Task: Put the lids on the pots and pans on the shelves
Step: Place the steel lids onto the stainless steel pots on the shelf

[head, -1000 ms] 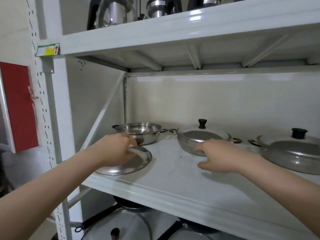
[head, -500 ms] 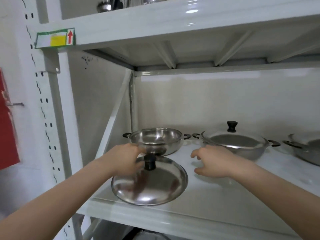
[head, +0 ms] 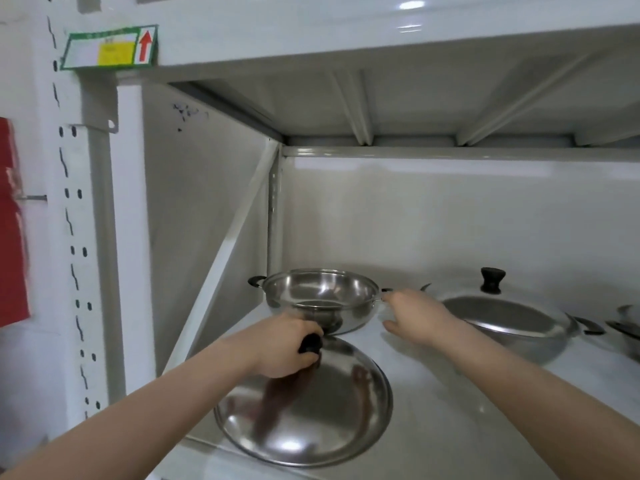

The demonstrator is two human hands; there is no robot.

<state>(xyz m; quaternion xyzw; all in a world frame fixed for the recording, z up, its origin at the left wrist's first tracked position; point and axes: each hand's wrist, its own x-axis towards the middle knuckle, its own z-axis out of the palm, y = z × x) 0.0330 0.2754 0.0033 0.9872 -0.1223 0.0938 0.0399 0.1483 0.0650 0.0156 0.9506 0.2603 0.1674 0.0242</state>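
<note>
A round steel lid with a black knob lies tilted at the front left of the white shelf. My left hand is closed around that knob. Just behind it stands an uncovered steel pot with two small side handles. My right hand reaches to the pot's right handle with fingers spread, touching or nearly touching it. To the right sits a second pan covered by a lid with a black knob.
The upper shelf hangs low over the pots. A diagonal brace and a perforated upright bound the left side. Part of a third pan shows at the right edge. A red panel hangs at far left.
The view has moved in closer and left. My left hand has gone from the lid's rim to gripping its knob. My right hand has reached forward to the open pot's right handle.
</note>
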